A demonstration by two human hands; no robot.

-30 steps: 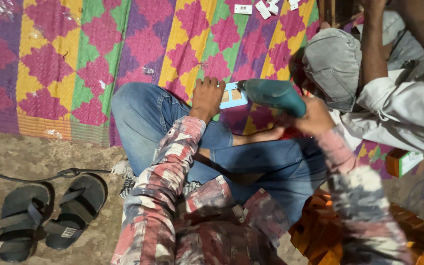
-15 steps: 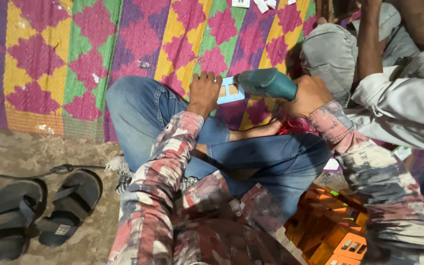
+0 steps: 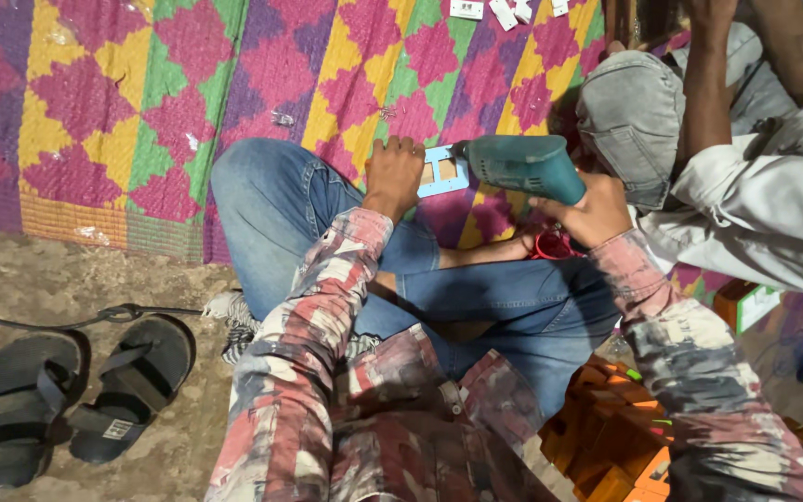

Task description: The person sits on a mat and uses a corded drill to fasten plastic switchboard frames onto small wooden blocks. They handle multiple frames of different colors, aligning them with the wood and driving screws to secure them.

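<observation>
On your knee, left hand [image 3: 394,172] pins the blue plate [image 3: 441,172]; right hand [image 3: 592,214] grips the drill [image 3: 522,167], tip at its edge. Hole progress indiscernible.

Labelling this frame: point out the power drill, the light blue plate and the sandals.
power drill [image 3: 518,165], head view, on the teal body.
light blue plate [image 3: 440,174], head view, on the frame beside the cut-outs.
sandals [image 3: 67,395], head view, on the dark straps.
</observation>
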